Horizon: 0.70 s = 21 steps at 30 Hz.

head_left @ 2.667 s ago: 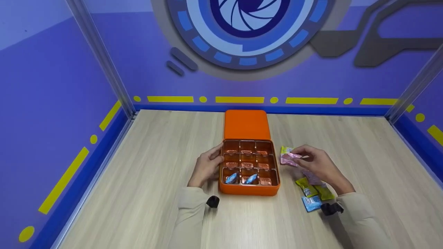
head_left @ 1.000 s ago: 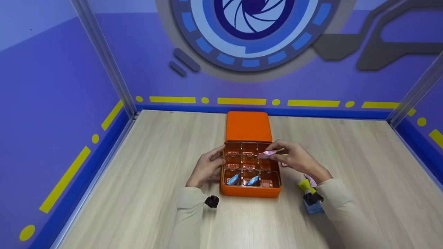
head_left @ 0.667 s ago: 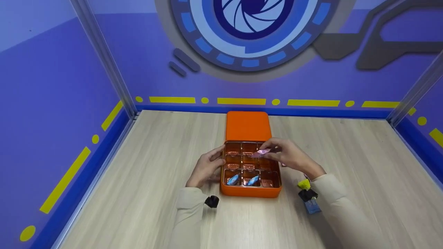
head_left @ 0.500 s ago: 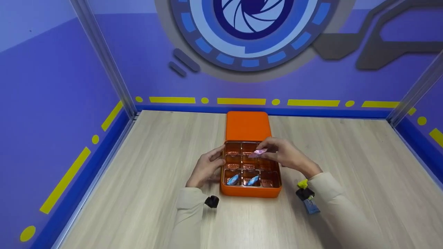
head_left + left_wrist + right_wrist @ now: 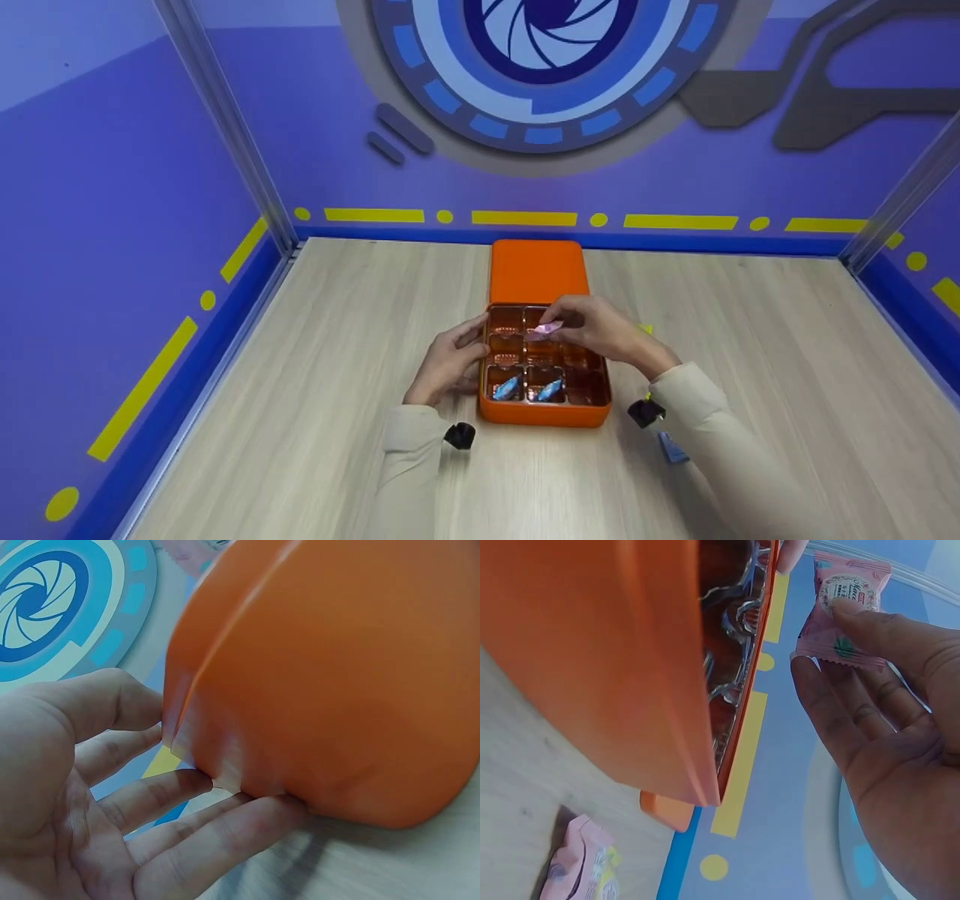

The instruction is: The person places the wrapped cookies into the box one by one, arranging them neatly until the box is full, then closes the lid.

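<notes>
An orange box [image 5: 544, 416] stands on the table with a clear divided tray inside. Two blue wrapped candies [image 5: 550, 390] lie in its front-left and front-middle compartments. My left hand [image 5: 450, 361] rests against the box's left side; in the left wrist view its fairly straight fingers [image 5: 217, 836] and thumb touch the orange wall. My right hand [image 5: 600, 330] pinches a pink wrapped candy [image 5: 847, 611] between thumb and fingers, above the tray's back-middle part. The right hand hides some compartments on that side.
The orange lid [image 5: 538, 270] lies behind the box. Right of it, a pink-and-yellow wrapped candy [image 5: 581, 862] and a blue packet [image 5: 673, 448] lie on the table, partly covered by the right arm. Blue panels [image 5: 420, 180] enclose the back and sides.
My right hand has lifted the pink candy from the table right of the box and moved it left over the tray. The left hand stays at the box's side.
</notes>
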Tool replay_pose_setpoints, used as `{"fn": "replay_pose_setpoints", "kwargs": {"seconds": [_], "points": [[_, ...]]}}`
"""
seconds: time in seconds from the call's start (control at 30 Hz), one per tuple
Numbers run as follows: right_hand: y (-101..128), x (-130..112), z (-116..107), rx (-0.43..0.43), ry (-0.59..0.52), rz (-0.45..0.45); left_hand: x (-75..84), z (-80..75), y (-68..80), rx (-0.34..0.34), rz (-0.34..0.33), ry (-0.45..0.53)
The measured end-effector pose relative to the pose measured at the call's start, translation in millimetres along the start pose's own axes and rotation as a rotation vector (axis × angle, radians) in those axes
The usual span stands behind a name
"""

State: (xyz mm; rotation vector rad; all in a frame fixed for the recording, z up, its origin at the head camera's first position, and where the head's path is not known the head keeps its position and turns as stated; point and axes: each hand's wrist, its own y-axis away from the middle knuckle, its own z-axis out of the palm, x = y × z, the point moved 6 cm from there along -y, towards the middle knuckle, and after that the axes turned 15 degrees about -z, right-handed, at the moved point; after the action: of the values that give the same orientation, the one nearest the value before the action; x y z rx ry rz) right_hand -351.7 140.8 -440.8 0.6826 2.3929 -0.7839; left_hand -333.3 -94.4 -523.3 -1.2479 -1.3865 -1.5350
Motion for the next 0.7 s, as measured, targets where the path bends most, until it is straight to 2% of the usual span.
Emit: {"fn": "replay_pose_setpoints", "kwargs": {"seconds": [0.33, 0.7], "points": [[-13.3, -2.8, 9.6, -0.035, -0.008, 0.020, 0.3, -0.6, -0.1, 0.004, -0.005, 0.001], [-26.1, -7.6, 23.4, -0.076, 0.016, -0.009, -1.0, -0.2, -0.4, -0.019, -0.010, -0.002]]}}
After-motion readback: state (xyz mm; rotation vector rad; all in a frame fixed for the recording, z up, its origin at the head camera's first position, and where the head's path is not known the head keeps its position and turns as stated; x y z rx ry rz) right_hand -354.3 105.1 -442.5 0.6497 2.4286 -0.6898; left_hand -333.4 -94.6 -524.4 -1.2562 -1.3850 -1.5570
